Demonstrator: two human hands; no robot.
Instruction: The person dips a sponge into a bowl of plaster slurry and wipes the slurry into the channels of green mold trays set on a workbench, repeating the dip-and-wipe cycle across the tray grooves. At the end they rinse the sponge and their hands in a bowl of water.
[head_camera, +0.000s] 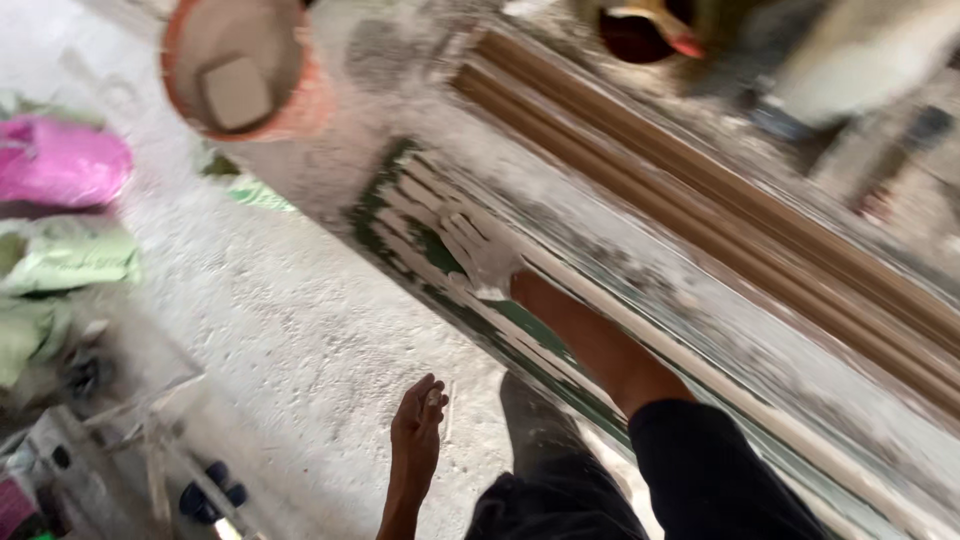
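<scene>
On the dusty floor (290, 330), one long green board (520, 325) lies flat, covered with streaks of white paste. Its long axis runs on a diagonal, from the upper left of the view down to the lower right, and its near end points toward the orange bucket (300, 105). The right hand (480, 250) lies flat on this board, fingers spread wide open and coated with the same white paste; it presses on the surface and grips nothing. The forearm comes out from a dark sleeve (710, 470) at the bottom of the view.

The left hand (418, 425) hangs over the floor, just beside the near edge of the board and apart from it. Its fingers are loosely curled and it holds nothing that I can see.

Just behind the green board, a run of brown wooden mouldings (720, 210) lies parallel to it, on the same diagonal; I cannot count the separate pieces because of blur. One orange bucket stands at the top left, with grey paste and one pale square block inside. One dark red container (635, 35) is at the top, partly cut off. At the far left I count one pink bag (60, 160) and some pale green bags (70, 260) below it.
</scene>
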